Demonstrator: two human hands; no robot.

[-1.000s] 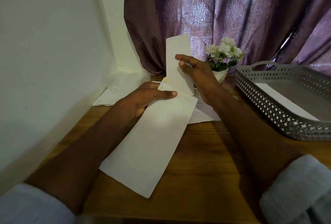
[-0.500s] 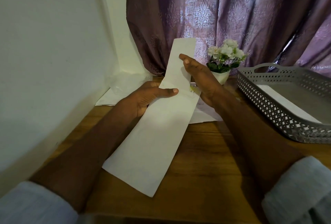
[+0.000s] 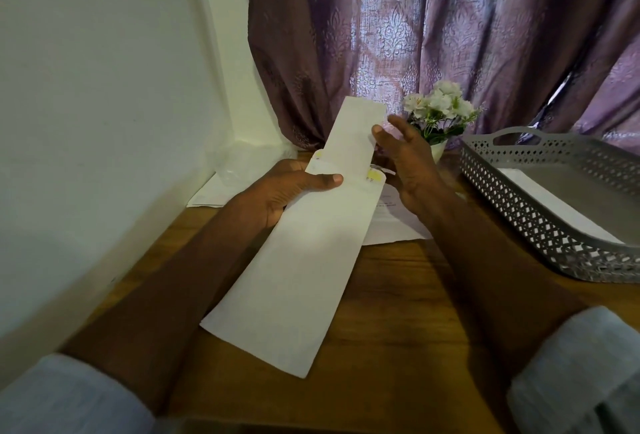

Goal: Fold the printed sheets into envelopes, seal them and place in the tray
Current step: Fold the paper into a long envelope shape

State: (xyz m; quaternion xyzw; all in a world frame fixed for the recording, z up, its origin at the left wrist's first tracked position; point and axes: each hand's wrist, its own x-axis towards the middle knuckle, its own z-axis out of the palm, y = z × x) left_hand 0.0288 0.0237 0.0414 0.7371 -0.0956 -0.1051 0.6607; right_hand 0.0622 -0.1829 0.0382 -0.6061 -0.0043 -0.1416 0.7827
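Note:
My left hand (image 3: 294,187) grips the mouth end of a long white envelope (image 3: 298,274), thumb on top, holding it slanted above the wooden desk (image 3: 408,312). A folded white sheet (image 3: 356,135) sticks up out of the envelope's mouth, partly inside. My right hand (image 3: 405,159) holds the sheet's right edge near its top between thumb and fingers. A yellow strip (image 3: 374,175) shows at the envelope's open flap. The grey perforated tray (image 3: 540,222) stands at the right with a white envelope (image 3: 550,201) lying in it.
More printed sheets (image 3: 391,222) lie flat on the desk under my hands. A crumpled clear plastic wrap (image 3: 249,163) sits in the corner by the white wall. A small pot of white flowers (image 3: 438,114) stands before the purple curtain, just behind my right hand.
The folded sheet has tilted to line up with the envelope and slid down into its mouth. My right hand moved from the sheet's lower part to its right edge.

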